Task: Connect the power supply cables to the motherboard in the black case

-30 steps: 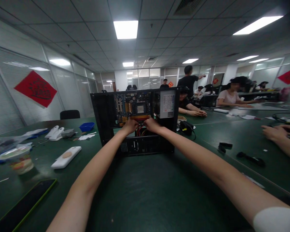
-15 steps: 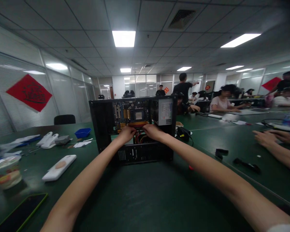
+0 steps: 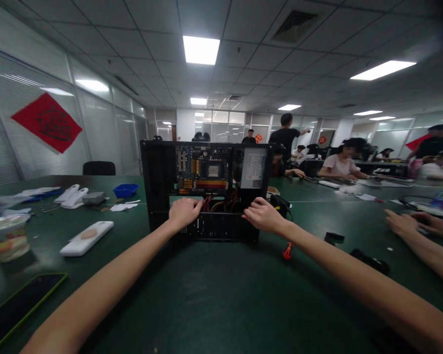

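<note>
An open black computer case (image 3: 157, 189) stands on the green table in front of me, its inside facing me. Within it are a motherboard (image 3: 203, 164), a power supply (image 3: 254, 168) at upper right and loose cables (image 3: 221, 201). My left hand (image 3: 185, 212) is closed around the lower bar of the frame, left of the cables; its fingertips are partly hidden. At the lower right of the frame, my right hand (image 3: 264, 215) has its fingers curled against the case. An orange-and-black screwdriver (image 3: 288, 251) lies right of the case.
A white phone-like item (image 3: 87, 238), a green-edged phone (image 3: 24, 305) and a plastic cup (image 3: 7, 238) are at left. Behind them sits a blue tray (image 3: 126, 190). Black pieces (image 3: 369, 260) lie at right, near another person's hands (image 3: 404, 223).
Both hands have left the memory slot area below the processor and moved apart. The left went left and down to the frame; the right went to the case's right side.
</note>
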`<state>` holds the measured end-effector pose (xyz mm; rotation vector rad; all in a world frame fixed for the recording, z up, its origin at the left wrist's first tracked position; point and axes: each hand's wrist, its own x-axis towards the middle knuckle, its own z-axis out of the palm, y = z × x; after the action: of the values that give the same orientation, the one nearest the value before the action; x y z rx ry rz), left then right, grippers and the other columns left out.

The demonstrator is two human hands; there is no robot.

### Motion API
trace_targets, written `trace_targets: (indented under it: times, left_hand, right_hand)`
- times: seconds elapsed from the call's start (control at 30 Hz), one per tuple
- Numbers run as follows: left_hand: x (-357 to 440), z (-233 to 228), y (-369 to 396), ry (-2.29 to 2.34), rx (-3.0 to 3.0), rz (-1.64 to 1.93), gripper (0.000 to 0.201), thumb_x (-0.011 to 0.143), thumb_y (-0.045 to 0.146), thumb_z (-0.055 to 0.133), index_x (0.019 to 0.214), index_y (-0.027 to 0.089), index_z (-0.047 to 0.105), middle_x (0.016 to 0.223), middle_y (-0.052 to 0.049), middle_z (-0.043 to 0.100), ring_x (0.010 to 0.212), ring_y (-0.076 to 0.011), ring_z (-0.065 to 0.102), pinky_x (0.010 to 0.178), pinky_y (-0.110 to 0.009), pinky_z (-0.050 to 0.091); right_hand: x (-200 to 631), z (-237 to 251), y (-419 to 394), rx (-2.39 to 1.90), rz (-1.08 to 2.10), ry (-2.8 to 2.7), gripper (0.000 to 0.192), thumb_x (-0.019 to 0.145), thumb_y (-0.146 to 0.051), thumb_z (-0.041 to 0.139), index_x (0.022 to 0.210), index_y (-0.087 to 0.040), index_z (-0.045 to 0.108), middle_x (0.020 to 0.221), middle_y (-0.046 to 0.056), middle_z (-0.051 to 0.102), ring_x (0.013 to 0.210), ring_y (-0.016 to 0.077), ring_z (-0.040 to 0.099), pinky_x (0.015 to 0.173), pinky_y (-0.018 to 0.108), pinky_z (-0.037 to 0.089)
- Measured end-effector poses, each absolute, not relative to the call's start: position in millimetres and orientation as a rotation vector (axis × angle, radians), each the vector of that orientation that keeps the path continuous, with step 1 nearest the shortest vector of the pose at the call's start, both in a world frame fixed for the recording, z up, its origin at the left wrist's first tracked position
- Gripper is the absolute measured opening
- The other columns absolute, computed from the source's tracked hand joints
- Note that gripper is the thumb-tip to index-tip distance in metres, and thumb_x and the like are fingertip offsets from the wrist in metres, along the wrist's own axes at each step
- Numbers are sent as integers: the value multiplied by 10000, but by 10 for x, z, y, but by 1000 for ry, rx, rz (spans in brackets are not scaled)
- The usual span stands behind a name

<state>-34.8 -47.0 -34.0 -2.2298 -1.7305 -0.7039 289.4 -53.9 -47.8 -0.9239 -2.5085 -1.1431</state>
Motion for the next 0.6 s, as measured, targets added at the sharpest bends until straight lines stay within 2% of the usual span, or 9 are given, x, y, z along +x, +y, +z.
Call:
trace_targets:
  times: [0.13,0.23,0.3,0.43,0.53,0.6]
  left_hand:
    - [-564,-308,-131,-1872,-2257,-979,663,1012,645,356,732,230,791,793,-89,749,805,-275,693,657,-316,382]
    - [-782,-284,152,-2011,-2177,-1393,673,993,682,367,729,205,763,716,-57,724,722,-226,670,625,-297,365]
    - [-908,-288,324,-2055,-2087,-1521,651,969,682,407,731,180,745,679,-55,697,673,-210,638,593,-289,342]
    - [-1104,-333,533,-1846,-2114,-1757,610,941,640,441,662,152,676,579,-39,596,574,-167,546,550,-268,320]
    - [-1229,-327,556,-1740,-2116,-1970,607,926,645,454,629,148,638,524,-16,529,512,-136,470,523,-257,315]
    - [-1290,-282,511,-1778,-2163,-1992,600,957,611,453,641,135,633,529,-12,528,511,-128,475,529,-250,343]
  right_hand:
    - [2587,-468,-631,-1050,-984,-2511,467,1082,-343,403,809,-178,745,747,101,735,742,204,616,936,359,356]
    - [2264,-456,-840,-1017,-1014,-2488,506,1068,-414,443,764,-153,752,685,114,728,698,210,640,907,369,385]
    - [1999,-452,-1022,-953,-1080,-2482,569,1061,-490,442,744,-132,751,659,119,718,660,211,647,887,378,405]
    - [1415,-451,-1378,-809,-1187,-2488,668,1026,-617,445,728,-106,754,661,127,721,582,212,634,854,415,448]
    - [1003,-446,-1554,-659,-1205,-2545,677,1015,-639,450,692,-124,748,681,126,742,568,204,639,880,456,483]
    - [740,-429,-1624,-582,-1188,-2569,662,1021,-617,459,647,-143,732,644,104,734,548,199,637,896,487,502]
